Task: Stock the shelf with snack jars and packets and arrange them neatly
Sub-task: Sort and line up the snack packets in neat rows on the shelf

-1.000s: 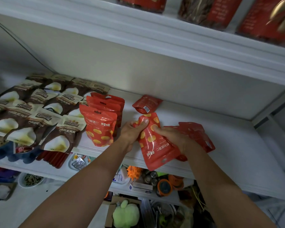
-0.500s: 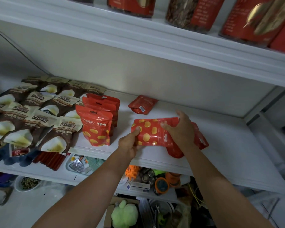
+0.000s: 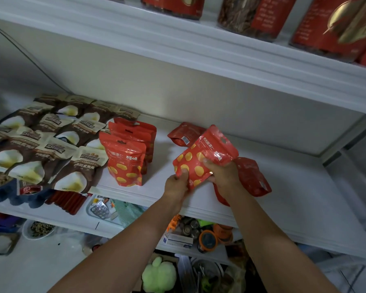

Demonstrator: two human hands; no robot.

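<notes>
Both my hands hold one red packet with yellow dots tilted above the white shelf. My left hand pinches its lower left corner. My right hand grips its bottom right edge. A row of the same red packets stands upright to the left. One more red packet lies flat near the back wall. Others lie flat behind my right hand, partly hidden.
Several brown and cream packets cover the shelf's left part. Red-labelled jars stand on the shelf above. The lower shelf holds red sticks, a tray and small tins. A green plush toy sits below.
The held packet has turned from upside down, through lying sideways, to nearly upright with its hang hole at the top. Both hands shifted to its bottom edge.
</notes>
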